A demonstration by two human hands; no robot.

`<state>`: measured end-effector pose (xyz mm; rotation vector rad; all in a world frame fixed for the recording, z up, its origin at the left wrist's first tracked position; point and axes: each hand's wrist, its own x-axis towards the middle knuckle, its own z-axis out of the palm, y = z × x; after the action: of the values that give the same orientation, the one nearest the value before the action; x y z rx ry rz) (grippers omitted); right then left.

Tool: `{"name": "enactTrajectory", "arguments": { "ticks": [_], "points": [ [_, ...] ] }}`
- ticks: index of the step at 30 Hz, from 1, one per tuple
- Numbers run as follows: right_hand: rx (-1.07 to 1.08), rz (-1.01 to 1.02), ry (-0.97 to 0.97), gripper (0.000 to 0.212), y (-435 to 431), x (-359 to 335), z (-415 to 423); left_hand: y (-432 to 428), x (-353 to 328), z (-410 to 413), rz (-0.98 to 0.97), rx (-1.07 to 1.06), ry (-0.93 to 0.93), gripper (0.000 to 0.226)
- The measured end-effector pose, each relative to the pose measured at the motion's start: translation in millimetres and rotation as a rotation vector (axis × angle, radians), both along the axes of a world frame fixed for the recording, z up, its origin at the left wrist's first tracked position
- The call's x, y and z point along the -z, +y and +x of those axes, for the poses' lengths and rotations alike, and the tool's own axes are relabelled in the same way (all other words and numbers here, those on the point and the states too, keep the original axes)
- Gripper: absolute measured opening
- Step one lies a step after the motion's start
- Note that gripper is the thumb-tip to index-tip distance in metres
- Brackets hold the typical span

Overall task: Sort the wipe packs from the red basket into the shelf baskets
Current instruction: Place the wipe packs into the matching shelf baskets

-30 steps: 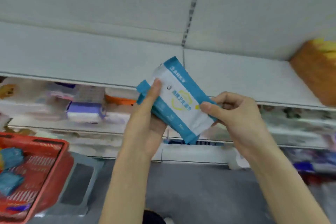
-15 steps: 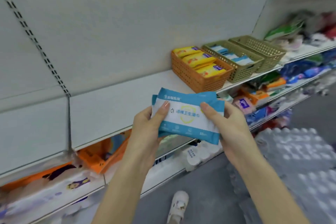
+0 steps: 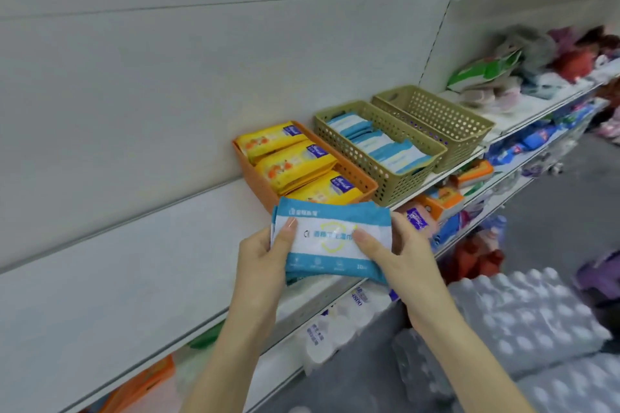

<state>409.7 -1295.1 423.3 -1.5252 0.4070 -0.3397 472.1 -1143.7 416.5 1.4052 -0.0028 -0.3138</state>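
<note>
A small stack of blue-and-white wipe packs hangs in front of the shelf edge, held from both ends. My left hand grips the stack's left end with the thumb on top. My right hand grips its right end, thumb across the label. Just behind the packs stands an orange basket filled with yellow wipe packs. To its right a tan basket holds blue-and-white packs. A second tan basket farther right shows nothing inside. The red basket is out of view.
The white shelf runs left of the baskets. Lower shelves carry assorted packaged goods. Shrink-wrapped bottle cases sit on the floor at lower right. More bagged goods lie on the shelf at far right.
The view swung right from the red basket to the shelf baskets. Both hands kept hold of the blue-and-white packs and carried them closer to the orange basket.
</note>
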Motion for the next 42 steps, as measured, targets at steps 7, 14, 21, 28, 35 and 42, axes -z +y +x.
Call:
{"name": "enactTrajectory", "arguments": {
  "ticks": [7, 14, 21, 28, 35, 42],
  "points": [
    [0.159, -0.090, 0.027, 0.041, -76, 20, 42, -84, 3, 41, 0.153, -0.153, -0.222, 0.026],
    [-0.232, 0.178, 0.055, 0.029, -170, 23, 117, -171, 11, 86, 0.033, -0.347, -0.063, 0.018],
    [-0.218, -0.022, 0.019, 0.012, -304, 14, 207, -216, 9, 120, -0.003, -0.634, 0.056, 0.017],
    [-0.485, -0.385, 0.126, 0.009, -308, 34, 294, -204, 13, 130, 0.026, -0.819, 0.128, 0.024],
    [-0.474, -0.605, 0.219, 0.016, -295, 63, 293, -194, 13, 142, -0.001, -0.836, 0.151, 0.020],
    [-0.381, -1.021, 0.146, 0.051, -292, 64, 281, -195, 15, 154, -0.014, -0.835, 0.172, 0.015]
  ]
}}
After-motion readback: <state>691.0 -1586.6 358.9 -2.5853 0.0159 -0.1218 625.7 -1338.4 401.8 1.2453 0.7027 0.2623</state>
